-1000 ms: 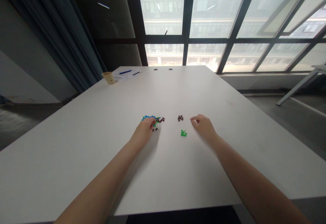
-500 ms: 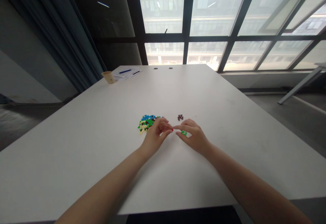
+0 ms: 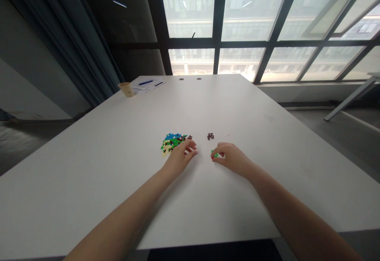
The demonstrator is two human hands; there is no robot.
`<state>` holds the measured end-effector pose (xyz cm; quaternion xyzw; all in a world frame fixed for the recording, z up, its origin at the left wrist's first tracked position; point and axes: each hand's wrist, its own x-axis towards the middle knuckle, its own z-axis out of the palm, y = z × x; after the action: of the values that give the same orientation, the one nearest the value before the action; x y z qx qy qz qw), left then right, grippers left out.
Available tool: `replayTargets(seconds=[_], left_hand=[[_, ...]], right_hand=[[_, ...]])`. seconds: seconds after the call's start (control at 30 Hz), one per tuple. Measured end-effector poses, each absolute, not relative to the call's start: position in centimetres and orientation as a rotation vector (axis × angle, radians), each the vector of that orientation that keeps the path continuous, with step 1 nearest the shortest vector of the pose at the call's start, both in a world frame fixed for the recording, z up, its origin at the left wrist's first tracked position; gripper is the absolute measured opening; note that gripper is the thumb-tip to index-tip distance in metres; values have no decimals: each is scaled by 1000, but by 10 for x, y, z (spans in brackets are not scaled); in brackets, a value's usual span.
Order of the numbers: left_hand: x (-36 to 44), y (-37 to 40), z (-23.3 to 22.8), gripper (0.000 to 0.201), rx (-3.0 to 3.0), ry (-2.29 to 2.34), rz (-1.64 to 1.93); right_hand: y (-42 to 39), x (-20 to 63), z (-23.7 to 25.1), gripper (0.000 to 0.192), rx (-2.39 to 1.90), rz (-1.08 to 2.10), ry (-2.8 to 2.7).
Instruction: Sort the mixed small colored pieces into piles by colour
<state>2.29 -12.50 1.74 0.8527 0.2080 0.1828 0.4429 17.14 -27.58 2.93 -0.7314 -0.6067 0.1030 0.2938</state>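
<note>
Apparently right hand (image 3: 230, 159) on green pieces (image 3: 215, 155), left hand (image 3: 179, 157) beside mixed pile (image 3: 172, 141)

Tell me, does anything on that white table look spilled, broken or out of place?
Nothing stands out. A mixed heap of tiny blue, green, cream and brown plastic pieces lies loose by the left hand; a small brown cluster sits apart. The right hand rests at a few green pieces. The paper cup stands upright.

You're in an office meeting room, long white surface (image 3: 237, 106) with cable holes (image 3: 190, 79), papers (image 3: 148, 83) and pen (image 3: 145, 82) at its far end, paper cup (image 3: 126, 89), tall grid windows (image 3: 252, 23), dark curtain (image 3: 74, 43).
</note>
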Motion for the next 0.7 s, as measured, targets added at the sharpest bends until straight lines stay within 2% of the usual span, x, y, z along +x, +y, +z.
replayTargets(seconds=[0.2, 0.3, 0.53, 0.7], left_hand=[[17, -107, 12, 17, 2631, 670, 356], [15, -102, 13, 20, 2733, 771, 292], [10, -93, 20, 25, 2836, 911, 205], [14, -96, 17, 23, 2859, 863, 218]], right_hand=[[-283, 179, 28, 11, -2175, 669, -1689], [-284, 180, 32, 17, -2211, 700, -1663], [-286, 178, 35, 9, -2223, 820, -1651], [-287, 187, 33, 19, -2143, 818, -1686]])
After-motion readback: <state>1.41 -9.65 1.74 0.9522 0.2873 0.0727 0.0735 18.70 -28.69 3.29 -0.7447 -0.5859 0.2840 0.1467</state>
